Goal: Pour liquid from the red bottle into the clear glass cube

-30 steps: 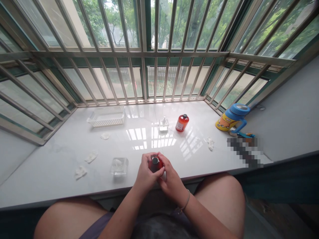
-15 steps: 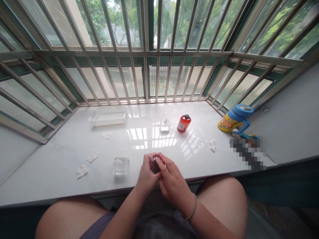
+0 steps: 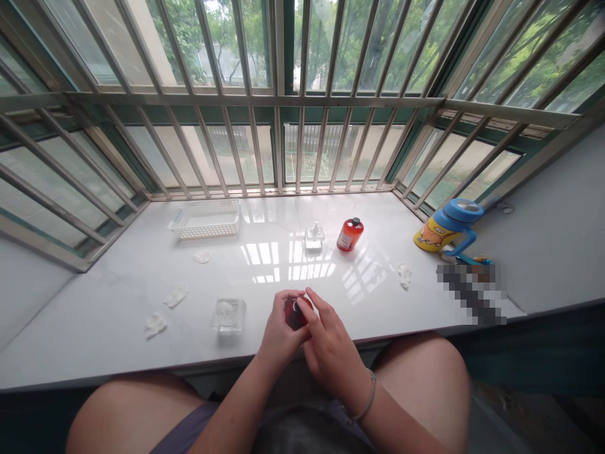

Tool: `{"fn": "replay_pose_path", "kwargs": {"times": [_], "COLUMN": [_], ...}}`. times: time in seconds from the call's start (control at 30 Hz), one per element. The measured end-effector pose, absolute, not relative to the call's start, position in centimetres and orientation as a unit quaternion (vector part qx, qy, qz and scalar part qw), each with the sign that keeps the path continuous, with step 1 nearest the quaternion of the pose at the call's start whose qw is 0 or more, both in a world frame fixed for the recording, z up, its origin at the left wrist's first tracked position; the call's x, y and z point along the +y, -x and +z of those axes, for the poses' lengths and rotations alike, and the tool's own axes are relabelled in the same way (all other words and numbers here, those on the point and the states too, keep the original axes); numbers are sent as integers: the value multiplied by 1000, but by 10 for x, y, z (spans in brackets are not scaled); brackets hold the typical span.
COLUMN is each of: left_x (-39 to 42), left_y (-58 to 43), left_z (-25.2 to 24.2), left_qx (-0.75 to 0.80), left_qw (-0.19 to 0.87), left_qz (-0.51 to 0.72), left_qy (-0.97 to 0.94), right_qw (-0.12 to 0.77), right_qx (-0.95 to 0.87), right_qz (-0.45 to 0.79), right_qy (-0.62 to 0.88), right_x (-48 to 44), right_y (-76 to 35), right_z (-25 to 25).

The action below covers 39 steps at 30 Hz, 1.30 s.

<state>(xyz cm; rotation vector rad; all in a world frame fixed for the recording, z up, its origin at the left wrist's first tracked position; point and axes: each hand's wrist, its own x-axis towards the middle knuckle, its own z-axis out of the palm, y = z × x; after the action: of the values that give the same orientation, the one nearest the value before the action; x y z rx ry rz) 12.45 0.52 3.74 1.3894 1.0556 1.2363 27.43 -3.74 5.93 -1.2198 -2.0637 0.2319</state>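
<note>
My left hand (image 3: 278,328) is wrapped around a small red bottle (image 3: 292,317) just above the front edge of the white ledge. At the bottle's top, the fingers of my right hand (image 3: 329,343) close on its dark cap (image 3: 297,306). Part of the bottle is hidden behind my fingers. Left of my hands sits a clear square container (image 3: 229,316) with white material inside. Farther back, a second red bottle (image 3: 350,235) with a black cap and pale label stands upright, beside a small clear glass bottle (image 3: 314,236) with a pale top.
A white plastic basket (image 3: 205,221) lies at the back left. Crumpled white tissues are scattered at left (image 3: 155,325) and right (image 3: 404,276). At the right wall stands a blue and yellow mug (image 3: 447,225). Metal bars (image 3: 278,101) line the window behind the ledge.
The fingers of my right hand have shifted slightly over the bottle's top, so more of the red bottle shows. My left hand stays in place around it.
</note>
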Motion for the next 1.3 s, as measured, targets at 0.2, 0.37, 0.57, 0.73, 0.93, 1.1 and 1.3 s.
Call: {"fn": "replay_pose_path", "kwargs": {"times": [0.2,0.37,0.57,0.73,0.93,1.1,1.3], "left_x": [6,3,4,4,4,5,6], "left_y": [-125,-129,-129,-129,-129,-128,-127], "left_z": [42,40,38,37,41,40,30], "left_qx": [433,440,451,446,438,439,425], "left_qw": [479,485,467,469,485,520,523], "left_qz": [504,523,514,515,512,498,510], "left_qy": [-574,-545,-561,-562,-558,-537,-535], "right_qw": [368,389,418,430,449,463,513], "right_qx": [-803,-785,-765,-774,-784,-787,-686], "right_qz": [89,101,108,108,133,181,267], "right_qy": [460,470,479,451,408,367,441], "right_x": [-37,-32,-16,-11,-8,-1,1], "right_y": [-276,-274,-268,-269,-279,-286,-295], "right_z": [69,83,89,86,80,88,83]}}
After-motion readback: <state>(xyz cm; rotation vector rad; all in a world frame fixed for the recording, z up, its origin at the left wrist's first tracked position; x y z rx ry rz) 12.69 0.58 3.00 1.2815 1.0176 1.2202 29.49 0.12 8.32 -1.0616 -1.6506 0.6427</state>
